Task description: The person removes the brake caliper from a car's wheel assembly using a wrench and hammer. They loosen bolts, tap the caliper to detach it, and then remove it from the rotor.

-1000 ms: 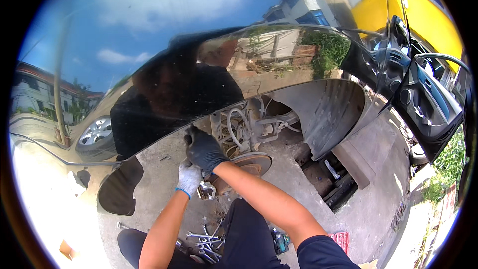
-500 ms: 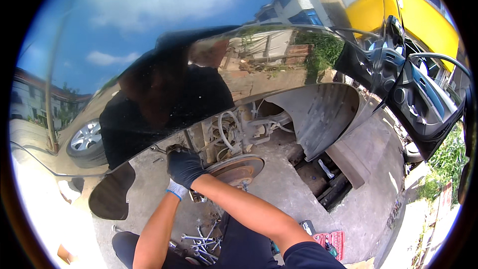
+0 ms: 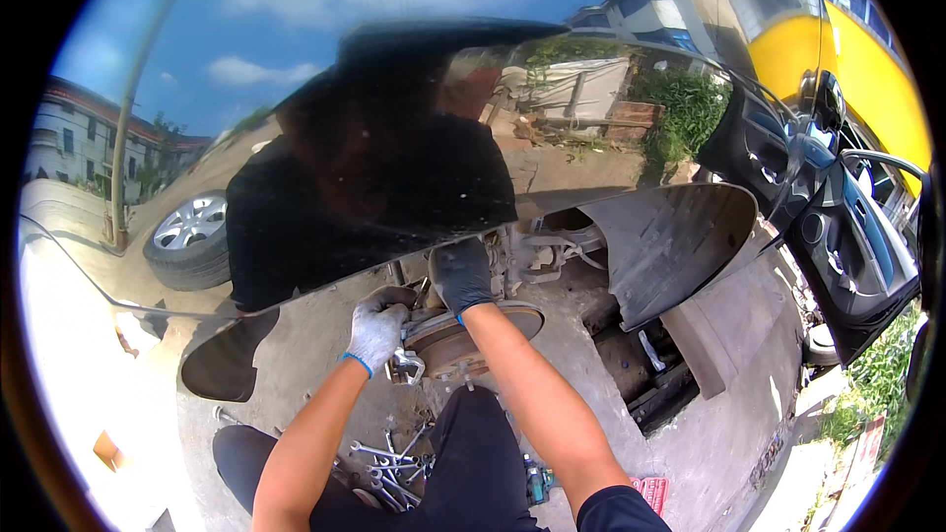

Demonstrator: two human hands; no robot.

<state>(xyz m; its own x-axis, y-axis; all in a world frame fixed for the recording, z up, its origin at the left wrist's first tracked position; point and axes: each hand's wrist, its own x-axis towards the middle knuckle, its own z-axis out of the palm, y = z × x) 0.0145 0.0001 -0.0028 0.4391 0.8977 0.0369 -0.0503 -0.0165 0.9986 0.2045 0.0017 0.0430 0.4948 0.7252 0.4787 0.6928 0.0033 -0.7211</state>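
A rusty brake disc (image 3: 471, 338) sits on the hub inside the open wheel arch of a dark car. My left hand (image 3: 377, 329), in a grey glove with a blue cuff, grips the brake caliper (image 3: 406, 365) at the disc's left edge. My right hand (image 3: 461, 276), in a dark glove, reaches over the top of the disc into the suspension parts (image 3: 537, 254) behind it; its fingers are partly hidden, so what it grips is unclear.
The glossy fender (image 3: 296, 167) overhangs my hands. Several wrenches (image 3: 389, 463) lie on the concrete between my knees. A black wheel-arch liner (image 3: 670, 236) hangs to the right, an open car door (image 3: 838, 236) beyond it. A red packet (image 3: 650, 491) lies at lower right.
My view has moved closer to the wheel arch. My left hand has come out from under the right and taken the caliper's left side; my right hand stays over the disc.
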